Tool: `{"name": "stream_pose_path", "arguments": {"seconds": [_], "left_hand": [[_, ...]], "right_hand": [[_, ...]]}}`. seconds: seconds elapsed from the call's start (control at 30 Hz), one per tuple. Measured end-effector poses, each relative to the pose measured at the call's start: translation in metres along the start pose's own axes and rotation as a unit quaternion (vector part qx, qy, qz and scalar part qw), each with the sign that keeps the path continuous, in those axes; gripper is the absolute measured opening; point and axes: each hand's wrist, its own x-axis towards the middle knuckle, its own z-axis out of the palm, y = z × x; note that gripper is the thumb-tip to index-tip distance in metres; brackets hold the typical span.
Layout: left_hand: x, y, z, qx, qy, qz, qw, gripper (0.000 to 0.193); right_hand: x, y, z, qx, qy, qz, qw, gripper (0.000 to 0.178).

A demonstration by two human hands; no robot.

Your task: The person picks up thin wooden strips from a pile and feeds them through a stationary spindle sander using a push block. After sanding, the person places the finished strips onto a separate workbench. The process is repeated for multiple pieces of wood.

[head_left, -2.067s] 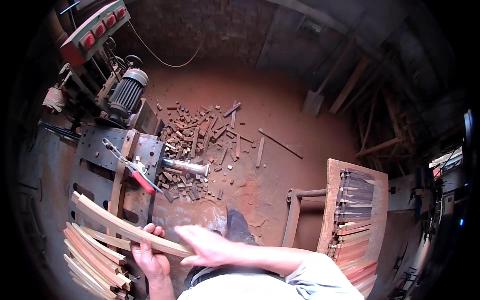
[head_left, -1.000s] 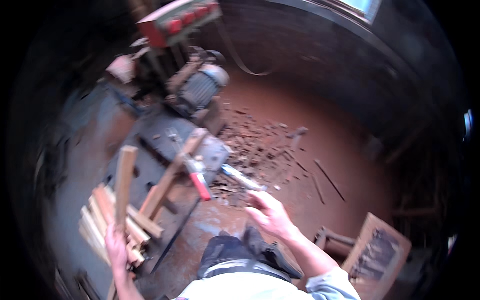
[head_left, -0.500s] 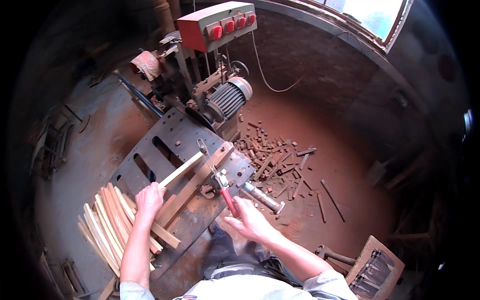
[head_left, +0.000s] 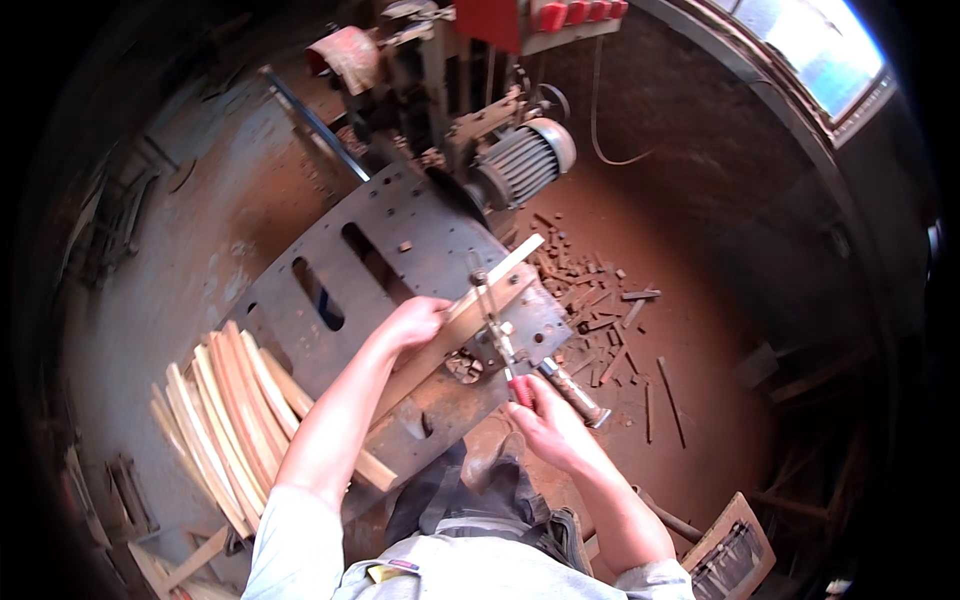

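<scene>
My left hand (head_left: 415, 322) is closed around a pale wooden strip (head_left: 516, 259), which lies along the far side of a wooden fence (head_left: 418, 370) on the metal machine table (head_left: 385, 205). The strip's far end sticks out beyond the clamp. In my right hand (head_left: 552, 418) is the red handle of a toggle clamp (head_left: 495, 325), whose metal arm reaches up across the fence and strip. I cannot tell whether the clamp presses on the strip. Several more wooden strips (head_left: 225, 400) lie side by side at the table's left end.
Behind the table stands a machine with a grey finned motor (head_left: 525, 163) and a dark disc blade beside it. Above hangs a red switch box (head_left: 490, 25). Wood offcuts (head_left: 600, 310) litter the floor at the right. A framed wooden piece (head_left: 735, 555) stands at the lower right.
My left hand has pushed the strip forward along the fence, so its end now extends past the clamp. My right hand stays on the clamp's handle. The whole view has shifted.
</scene>
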Motion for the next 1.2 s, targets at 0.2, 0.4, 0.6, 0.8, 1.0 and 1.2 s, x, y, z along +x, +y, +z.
{"name": "stream_pose_path", "arguments": {"seconds": [0.2, 0.4, 0.6, 0.8, 1.0, 1.2], "left_hand": [[-0.013, 0.005, -0.012, 0.022, -0.028, 0.002, 0.999, 0.037], [-0.014, 0.003, -0.004, 0.079, 0.026, -0.020, 0.996, 0.034], [-0.023, -0.003, 0.017, 0.119, 0.137, -0.025, 0.983, 0.036], [-0.017, -0.003, 0.032, 0.068, 0.152, -0.005, 0.986, 0.024], [-0.039, -0.020, 0.017, 0.049, 0.189, 0.016, 0.981, 0.016], [-0.195, -0.072, -0.038, 0.145, 0.354, -0.100, 0.919, 0.024]], "right_hand": [[-0.001, -0.005, 0.002, 0.000, -0.011, 0.038, 0.999, 0.040], [0.002, -0.020, -0.002, -0.120, -0.008, 0.037, 0.992, 0.037], [0.009, -0.019, 0.013, -0.243, 0.066, -0.024, 0.968, 0.031], [0.025, 0.052, 0.039, -0.175, 0.160, -0.084, 0.968, 0.038], [0.029, 0.051, 0.040, -0.181, 0.146, -0.052, 0.971, 0.041], [0.034, 0.059, 0.036, -0.110, 0.113, -0.069, 0.985, 0.039]]}}
